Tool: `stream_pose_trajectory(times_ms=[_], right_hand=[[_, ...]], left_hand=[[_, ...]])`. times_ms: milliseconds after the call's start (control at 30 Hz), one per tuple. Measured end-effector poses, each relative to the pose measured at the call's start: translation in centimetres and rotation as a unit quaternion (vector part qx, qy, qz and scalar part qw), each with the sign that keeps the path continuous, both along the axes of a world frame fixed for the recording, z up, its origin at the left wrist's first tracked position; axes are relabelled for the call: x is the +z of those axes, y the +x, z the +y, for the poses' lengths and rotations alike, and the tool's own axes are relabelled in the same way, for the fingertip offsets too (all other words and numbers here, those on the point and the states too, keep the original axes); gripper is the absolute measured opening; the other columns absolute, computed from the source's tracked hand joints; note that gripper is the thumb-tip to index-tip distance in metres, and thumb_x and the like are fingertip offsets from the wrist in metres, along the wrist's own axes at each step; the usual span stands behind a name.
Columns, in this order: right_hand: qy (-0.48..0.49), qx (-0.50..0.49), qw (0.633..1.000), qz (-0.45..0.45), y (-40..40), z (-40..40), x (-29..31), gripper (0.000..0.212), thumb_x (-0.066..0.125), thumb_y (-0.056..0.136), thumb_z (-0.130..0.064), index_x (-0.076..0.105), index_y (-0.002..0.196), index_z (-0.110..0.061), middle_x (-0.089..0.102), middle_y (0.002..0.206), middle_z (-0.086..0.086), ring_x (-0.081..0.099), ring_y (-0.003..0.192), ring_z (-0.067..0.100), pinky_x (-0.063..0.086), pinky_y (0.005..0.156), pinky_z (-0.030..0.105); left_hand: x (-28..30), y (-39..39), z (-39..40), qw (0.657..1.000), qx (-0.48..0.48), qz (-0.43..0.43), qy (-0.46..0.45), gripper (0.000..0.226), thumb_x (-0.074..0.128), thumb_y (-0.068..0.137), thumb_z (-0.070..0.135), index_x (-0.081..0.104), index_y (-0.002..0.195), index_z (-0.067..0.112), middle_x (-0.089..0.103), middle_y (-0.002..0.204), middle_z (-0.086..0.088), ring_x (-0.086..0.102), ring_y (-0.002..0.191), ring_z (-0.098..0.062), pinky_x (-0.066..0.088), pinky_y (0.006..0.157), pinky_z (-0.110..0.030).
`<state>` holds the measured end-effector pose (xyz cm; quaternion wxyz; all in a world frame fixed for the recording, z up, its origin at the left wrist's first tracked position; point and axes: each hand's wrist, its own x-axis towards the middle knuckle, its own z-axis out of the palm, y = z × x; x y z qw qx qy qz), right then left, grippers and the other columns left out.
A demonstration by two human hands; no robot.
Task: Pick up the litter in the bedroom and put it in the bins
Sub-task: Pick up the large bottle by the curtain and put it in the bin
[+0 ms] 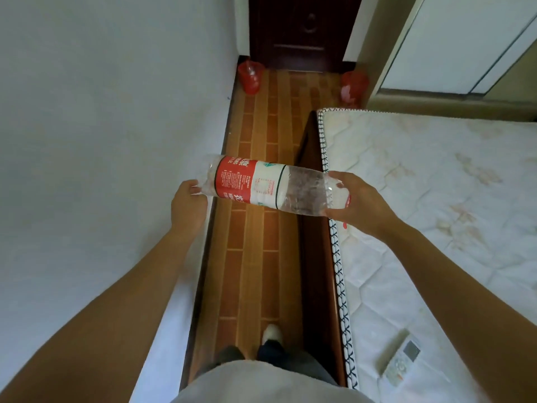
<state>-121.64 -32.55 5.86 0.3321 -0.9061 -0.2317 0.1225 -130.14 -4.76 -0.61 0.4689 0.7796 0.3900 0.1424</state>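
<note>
While both hands hold it, the bottle (270, 186) lies crosswise.
Right hand (353, 199) curls round the cap end; left hand (189, 203) fingertips pinch the base; bins (250, 77) stand far ahead by the door (299, 30).

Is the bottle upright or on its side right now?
On its side: the bottle lies level between the left hand at its base and the right hand at its cap end.

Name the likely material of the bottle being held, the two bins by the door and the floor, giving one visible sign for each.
Bottle: thin clear plastic, crinkled and see-through, with a glossy printed label.
Left bin and right bin: probably translucent red plastic; light shows through.
Floor: looks like wood or wood-look planks, with staggered joints and slight sheen.
</note>
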Motion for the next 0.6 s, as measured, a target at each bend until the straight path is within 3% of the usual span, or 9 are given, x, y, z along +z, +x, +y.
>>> stream_pose_trajectory(times_ms=[200, 433, 600], right_hand=[[-0.003, 0.012, 1.000, 0.007, 8.8, 3.1, 0.1, 0.069, 0.075, 0.073, -0.018, 0.041, 0.133, -0.020, 0.044, 0.113, -0.013, 0.047, 0.097, 0.004, 0.031, 0.066, 0.001], [-0.013, 0.001, 1.000, -0.002, 19.7, 8.4, -1.2, 0.071, 0.075, 0.073, -0.021, 0.039, 0.135, -0.020, 0.051, 0.132, 0.000, 0.045, 0.100, 0.004, 0.037, 0.075, 0.010], [-0.017, -0.013, 1.000, -0.009, 28.3, 14.1, -0.5, 0.069, 0.075, 0.074, -0.019, 0.041, 0.134, -0.018, 0.051, 0.120, -0.007, 0.045, 0.090, 0.000, 0.037, 0.059, 0.001]], left_hand=[[-0.3, 8.0, 3.2, 1.000, -0.001, -0.002, 0.009, 0.033, 0.044, 0.089, -0.001, 0.050, 0.122, -0.003, 0.057, 0.122, -0.024, 0.055, 0.111, -0.037, 0.044, 0.097, -0.042], [-0.8, 19.8, 8.1, 1.000, -0.014, 0.002, 0.011, 0.033, 0.042, 0.093, 0.003, 0.048, 0.124, -0.004, 0.054, 0.127, -0.023, 0.052, 0.116, -0.036, 0.041, 0.099, -0.036], [-0.9, 29.8, 13.6, 1.000, 0.001, 0.013, 0.007, 0.033, 0.042, 0.094, 0.011, 0.049, 0.126, 0.003, 0.054, 0.129, -0.018, 0.053, 0.116, -0.033, 0.042, 0.097, -0.036]])
